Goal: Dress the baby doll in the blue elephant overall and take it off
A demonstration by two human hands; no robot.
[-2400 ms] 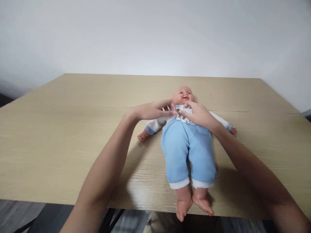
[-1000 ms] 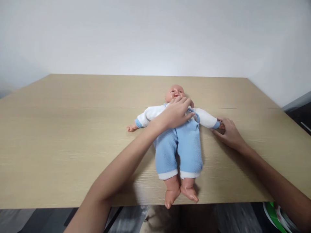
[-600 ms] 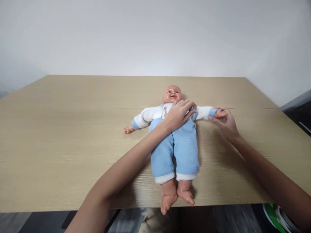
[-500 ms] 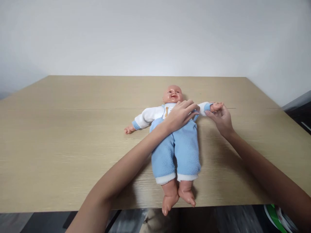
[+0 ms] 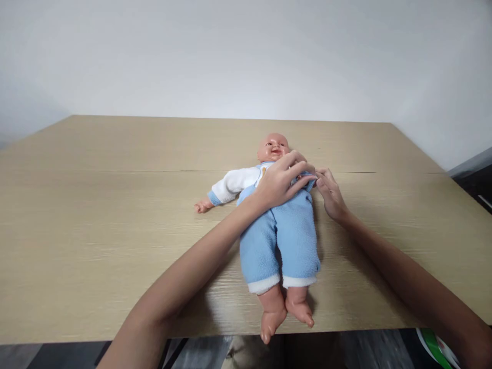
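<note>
A baby doll (image 5: 296, 236) lies face up on the table, in a white top and light blue overalls. Over its chest rests my left hand (image 5: 283, 177), its thumb and fingers closed on the overalls' edge by the shoulder at the right. Close beside them, my right hand (image 5: 329, 192) has its fingertips bunched at the doll's side; what they grip is hidden. The doll's arm on that side is out of sight behind my hands. Its other arm (image 5: 230, 187) stretches out to the left in a white sleeve with a blue cuff.
The wooden table (image 5: 115, 230) has a thin seam across it and meets a pale wall (image 5: 230, 56) at the back. The doll's feet (image 5: 273, 318) reach the front edge. A dark object (image 5: 472, 174) stands beyond the right edge. Below lies something green and white (image 5: 432, 348).
My right hand has moved left from the doll's outstretched hand to its side. That doll arm no longer shows. My left fingers have shifted slightly on the chest.
</note>
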